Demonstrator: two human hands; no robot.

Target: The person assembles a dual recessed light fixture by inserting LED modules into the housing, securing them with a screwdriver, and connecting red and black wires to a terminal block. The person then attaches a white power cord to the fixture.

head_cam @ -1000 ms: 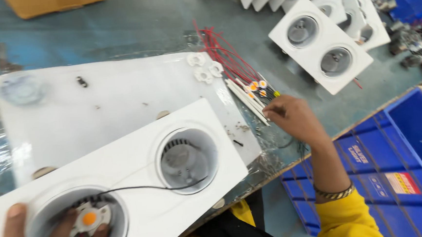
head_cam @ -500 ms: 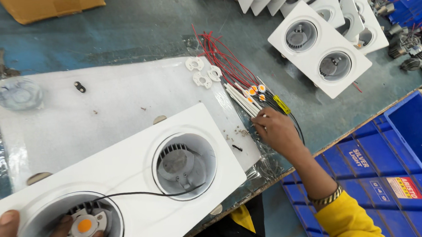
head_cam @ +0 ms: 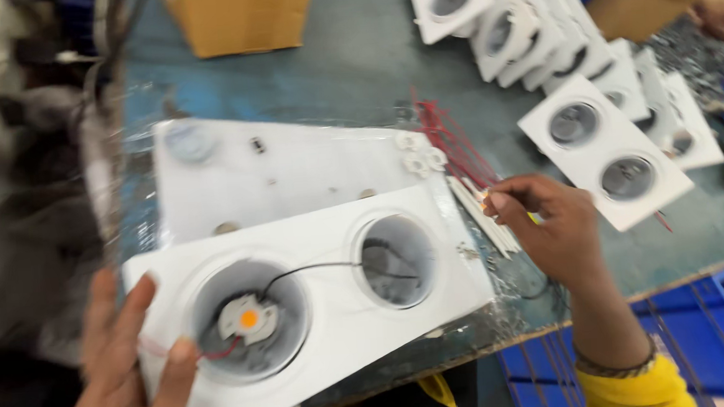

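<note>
My left hand [head_cam: 125, 369] grips the near left corner of a white two-hole lamp housing [head_cam: 329, 348], thumb resting at the rim of its left hole. A small white chip with an orange centre [head_cam: 247, 318] sits in that hole, and a black wire [head_cam: 316, 269] runs from it to the right hole. My right hand [head_cam: 548, 226] pinches something small at a bundle of white strips [head_cam: 484, 209] and red wires [head_cam: 450, 143] beside the housing's right end; what it grips is too blurred to name.
A white flat panel [head_cam: 293, 174] lies behind the housing on the grey-blue table [head_cam: 353, 53]. Several more white two-hole housings [head_cam: 602, 151] are stacked at the back right. A cardboard box [head_cam: 237, 14] stands at the back, and blue crates [head_cam: 722, 332] sit below the table edge.
The view has swung left and blurred. My right hand has lifted slightly at the wire bundle, fingers now pinched. My left hand still holds the housing.
</note>
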